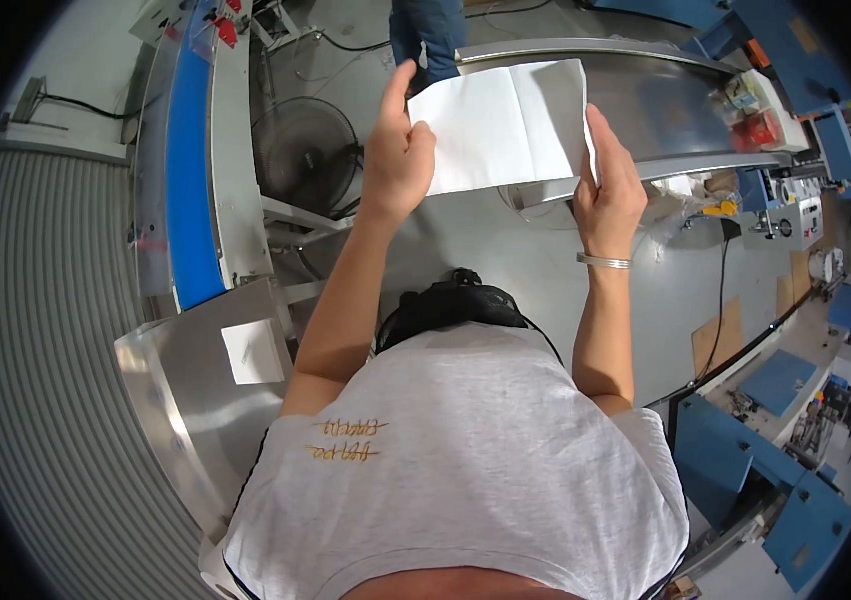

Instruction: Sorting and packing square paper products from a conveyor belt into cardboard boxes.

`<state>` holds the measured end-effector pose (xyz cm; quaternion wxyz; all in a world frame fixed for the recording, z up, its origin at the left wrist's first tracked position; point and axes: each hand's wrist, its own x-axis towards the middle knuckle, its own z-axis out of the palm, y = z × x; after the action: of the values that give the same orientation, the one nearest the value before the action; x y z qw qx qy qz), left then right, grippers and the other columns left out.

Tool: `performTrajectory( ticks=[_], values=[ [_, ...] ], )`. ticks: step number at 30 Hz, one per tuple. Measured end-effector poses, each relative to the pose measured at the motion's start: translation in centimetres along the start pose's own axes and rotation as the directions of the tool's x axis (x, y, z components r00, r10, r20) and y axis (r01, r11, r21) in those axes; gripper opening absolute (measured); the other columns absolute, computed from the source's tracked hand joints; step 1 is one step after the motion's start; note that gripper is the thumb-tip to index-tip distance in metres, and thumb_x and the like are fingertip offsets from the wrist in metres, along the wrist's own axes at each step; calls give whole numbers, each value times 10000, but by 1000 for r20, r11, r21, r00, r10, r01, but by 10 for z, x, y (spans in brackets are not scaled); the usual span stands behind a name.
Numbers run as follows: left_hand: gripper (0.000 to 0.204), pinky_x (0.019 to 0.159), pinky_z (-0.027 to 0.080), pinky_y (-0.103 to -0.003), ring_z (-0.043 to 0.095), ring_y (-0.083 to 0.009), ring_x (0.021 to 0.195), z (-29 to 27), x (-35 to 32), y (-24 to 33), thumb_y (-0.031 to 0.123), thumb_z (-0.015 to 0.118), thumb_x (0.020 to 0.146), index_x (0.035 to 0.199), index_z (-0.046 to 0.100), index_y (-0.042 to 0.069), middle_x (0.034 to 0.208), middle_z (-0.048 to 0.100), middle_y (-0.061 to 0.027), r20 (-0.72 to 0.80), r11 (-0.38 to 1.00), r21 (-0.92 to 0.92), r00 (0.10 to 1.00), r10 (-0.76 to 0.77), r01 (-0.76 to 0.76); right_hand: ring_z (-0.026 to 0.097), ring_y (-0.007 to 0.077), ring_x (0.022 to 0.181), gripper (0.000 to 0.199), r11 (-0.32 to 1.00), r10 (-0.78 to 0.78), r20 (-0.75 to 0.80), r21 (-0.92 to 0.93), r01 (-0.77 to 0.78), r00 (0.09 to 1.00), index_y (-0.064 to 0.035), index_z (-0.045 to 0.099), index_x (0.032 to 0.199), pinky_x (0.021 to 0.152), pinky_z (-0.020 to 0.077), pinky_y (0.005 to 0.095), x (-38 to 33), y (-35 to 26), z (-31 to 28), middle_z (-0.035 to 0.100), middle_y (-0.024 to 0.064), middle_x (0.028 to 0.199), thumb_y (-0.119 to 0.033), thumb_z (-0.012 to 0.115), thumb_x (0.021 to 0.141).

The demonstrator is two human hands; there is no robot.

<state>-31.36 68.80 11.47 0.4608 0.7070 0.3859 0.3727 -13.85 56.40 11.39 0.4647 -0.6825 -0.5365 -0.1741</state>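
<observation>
A white sheet of paper (490,130), with a fold line running down it, is held up in front of me between both hands. My left hand (397,160) is closed on its left edge, the thumb against the near face and a finger pointing upward. At the other edge, my right hand (613,195) grips the sheet with its fingers along the side, partly hidden behind the paper. A metal bangle circles my right wrist.
A blue conveyor belt (197,160) runs along the left, beside a floor fan (305,160). A small white paper piece (252,352) lies on a steel surface (207,385). Ahead is a long metal-edged table (635,95); another person's legs (427,30) stand beyond. Blue cabinets (710,450) line the right.
</observation>
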Motion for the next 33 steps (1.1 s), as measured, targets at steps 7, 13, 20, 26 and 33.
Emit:
performTrajectory(
  ticks=[7,13,20,26,33],
  values=[
    [416,666,406,-202,493,-105,686,1,-4,-6,-19,397,821,1200,547,64,882,569,-72,162,917,220,939,302,-333,588,198,761,285,892,432,79,112,-439,898,-77,562,1150,709,462,274,-13,10,8,639,100,899,-137,537,873],
    [254,675,458,-282,592,-232,754,11,-8,-5,14,543,758,987,640,62,879,592,-128,71,983,122,989,132,-140,474,71,703,272,743,530,147,394,-541,835,-12,572,1080,658,407,201,-20,20,10,573,-6,766,-209,545,896],
    [392,785,454,-329,550,-267,944,20,-9,0,32,672,714,1087,554,59,1053,517,-122,-6,927,304,972,234,-221,487,62,687,290,774,545,122,308,-554,829,-18,561,1136,647,420,200,-24,13,13,591,7,766,-175,547,893],
    [380,751,477,-366,554,-330,873,26,-14,-9,-48,546,763,1108,561,109,1050,486,-140,60,830,399,914,401,-390,547,79,690,304,846,491,26,225,-483,871,-51,552,1166,669,457,232,-29,13,24,645,72,805,-140,558,875],
    [432,769,468,-373,540,-315,894,32,-15,-26,-99,497,738,1081,606,141,1048,498,-136,128,880,368,954,272,-301,630,311,740,316,802,572,97,143,-580,815,-72,543,1159,685,483,332,-31,18,33,633,190,837,-127,540,848]
  ],
)
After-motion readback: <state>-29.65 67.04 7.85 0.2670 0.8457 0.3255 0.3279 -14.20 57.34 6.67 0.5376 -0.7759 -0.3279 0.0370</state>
